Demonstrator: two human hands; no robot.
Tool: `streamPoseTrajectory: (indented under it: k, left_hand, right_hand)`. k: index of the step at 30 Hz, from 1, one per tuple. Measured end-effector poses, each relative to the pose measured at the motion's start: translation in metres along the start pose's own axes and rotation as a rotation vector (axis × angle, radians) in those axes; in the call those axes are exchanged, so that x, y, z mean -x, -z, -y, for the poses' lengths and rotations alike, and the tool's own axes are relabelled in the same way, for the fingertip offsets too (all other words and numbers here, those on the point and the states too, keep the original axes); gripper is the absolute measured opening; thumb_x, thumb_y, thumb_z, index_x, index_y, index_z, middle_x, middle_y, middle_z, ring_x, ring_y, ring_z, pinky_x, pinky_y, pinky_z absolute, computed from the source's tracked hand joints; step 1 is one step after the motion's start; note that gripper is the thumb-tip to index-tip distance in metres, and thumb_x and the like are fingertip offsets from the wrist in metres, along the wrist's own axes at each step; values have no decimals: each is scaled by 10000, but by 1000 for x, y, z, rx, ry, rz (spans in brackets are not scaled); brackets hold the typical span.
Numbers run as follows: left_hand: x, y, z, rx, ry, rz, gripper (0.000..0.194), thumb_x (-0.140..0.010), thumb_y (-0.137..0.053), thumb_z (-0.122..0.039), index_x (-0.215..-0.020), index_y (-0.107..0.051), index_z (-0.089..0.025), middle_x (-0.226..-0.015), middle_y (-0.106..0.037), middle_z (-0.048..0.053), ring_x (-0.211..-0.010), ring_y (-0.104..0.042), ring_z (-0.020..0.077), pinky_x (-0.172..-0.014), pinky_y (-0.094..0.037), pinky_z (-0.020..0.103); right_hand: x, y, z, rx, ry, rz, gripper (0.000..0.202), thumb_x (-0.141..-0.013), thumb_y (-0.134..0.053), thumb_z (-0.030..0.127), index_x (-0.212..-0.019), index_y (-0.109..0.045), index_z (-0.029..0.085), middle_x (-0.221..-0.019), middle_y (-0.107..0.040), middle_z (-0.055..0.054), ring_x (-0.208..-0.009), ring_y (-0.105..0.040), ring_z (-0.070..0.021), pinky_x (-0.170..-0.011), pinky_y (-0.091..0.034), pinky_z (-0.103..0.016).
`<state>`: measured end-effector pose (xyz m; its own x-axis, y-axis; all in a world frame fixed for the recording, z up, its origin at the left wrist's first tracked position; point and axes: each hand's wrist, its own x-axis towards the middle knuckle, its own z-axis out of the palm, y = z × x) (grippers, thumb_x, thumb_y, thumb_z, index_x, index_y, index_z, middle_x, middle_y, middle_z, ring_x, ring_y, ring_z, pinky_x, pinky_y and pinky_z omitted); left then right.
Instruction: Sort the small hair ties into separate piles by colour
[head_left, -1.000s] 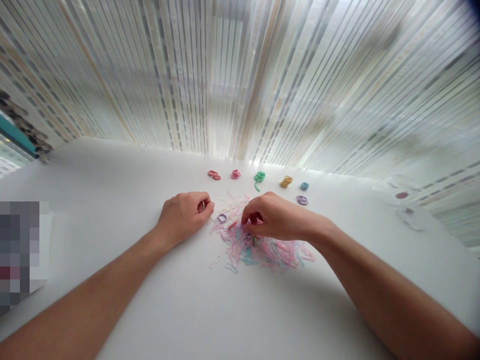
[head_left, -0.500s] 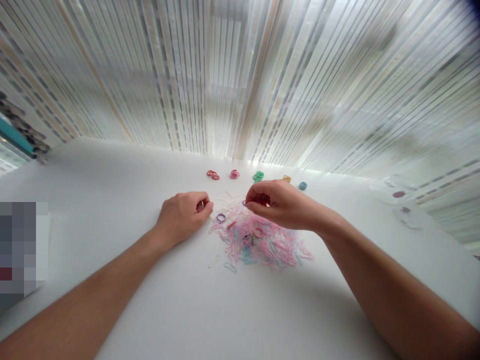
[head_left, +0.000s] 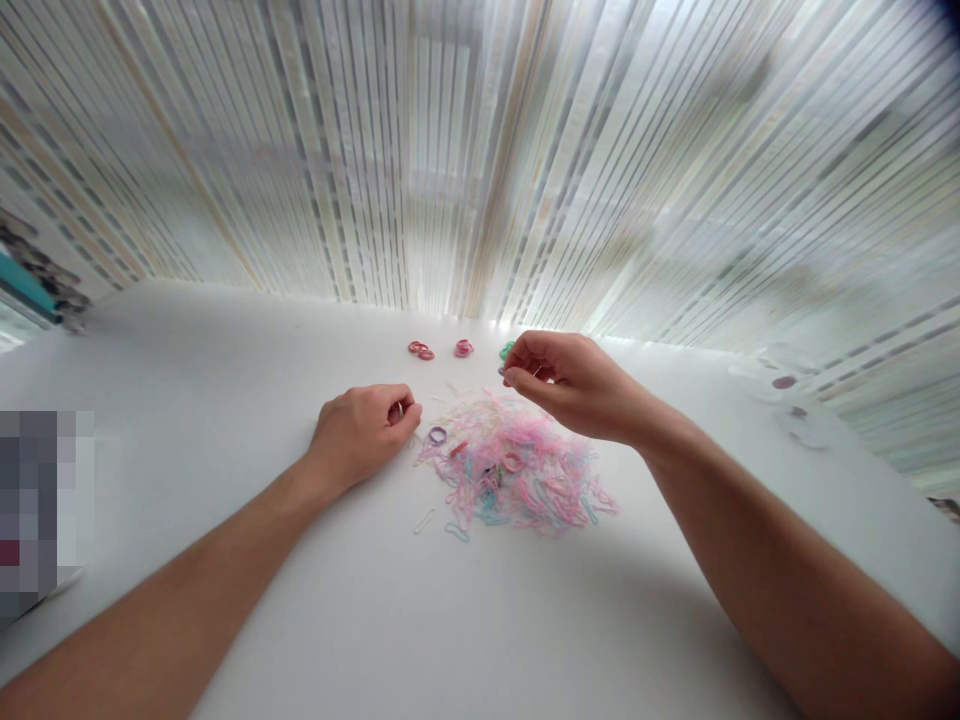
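My right hand (head_left: 566, 385) is raised over the far edge of a loose pile of pastel elastic bands (head_left: 536, 465), thumb and fingers pinched. A sliver of a purple hair tie (head_left: 502, 371) shows at its fingertips. My left hand (head_left: 364, 430) rests on the table left of the pile, fingers curled closed; whether anything is inside is hidden. Another purple hair tie (head_left: 437, 435) lies between it and the pile. Behind the pile are small groups of red hair ties (head_left: 421, 351), pink hair ties (head_left: 463, 348) and green hair ties (head_left: 508, 349), the green partly covered by my right hand.
The white table (head_left: 480, 620) runs back to a striped string curtain (head_left: 450, 180). Clear plastic items (head_left: 802, 425) sit at the right. A pixelated object (head_left: 37, 510) is at the left edge. A white band (head_left: 424, 521) and a blue band (head_left: 457, 533) lie before the pile.
My right hand has moved away from me, off the pile, with the purple hair tie; it now covers the yellow and blue groups at the back. My left hand stays put.
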<state>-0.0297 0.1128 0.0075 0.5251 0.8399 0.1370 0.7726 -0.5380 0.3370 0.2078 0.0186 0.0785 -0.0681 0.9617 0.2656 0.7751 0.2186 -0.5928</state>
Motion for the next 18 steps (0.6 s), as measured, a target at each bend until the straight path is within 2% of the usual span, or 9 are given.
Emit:
streamPoseTrajectory:
  k: [7,11,14,18]
  left_hand:
    - [0,0,2,12,-7,-7,286,-882,-468,-450,-745,-616,-246,-707,-645,-13,-663,-533,174,-613,-273,297]
    - [-1,-1,3,16,-9,-13,290,-879,-463,-453,-745,-622,-251,-710,-654,-9,-669,-540,179,-612,-271,295]
    - [-1,-2,3,21,-1,-18,286,-876,-465,-451,-746,-628,-254,-712,-659,-9,-673,-546,180,-616,-277,296]
    - [-1,-2,3,29,-1,-21,276,-874,-468,-446,-749,-628,-259,-712,-660,-12,-675,-549,178,-618,-287,299]
  right_hand:
    - [4,10,-2,-147,-49,-12,143,-907,-645,295,-875,-680,160,-762,-711,-38,-685,-652,-140,-647,-499,-279]
    - [10,26,0,-206,-66,-71,199,-902,-683,355,-889,-691,157,-735,-705,-44,-641,-640,-134,-576,-497,-271]
    - [19,41,2,-257,-105,-142,242,-866,-736,397,-889,-700,159,-734,-716,-53,-602,-633,-130,-524,-492,-266]
    - [32,52,1,-265,-177,-207,364,-758,-841,426,-978,-733,158,-741,-738,-61,-600,-664,-154,-516,-521,-278]
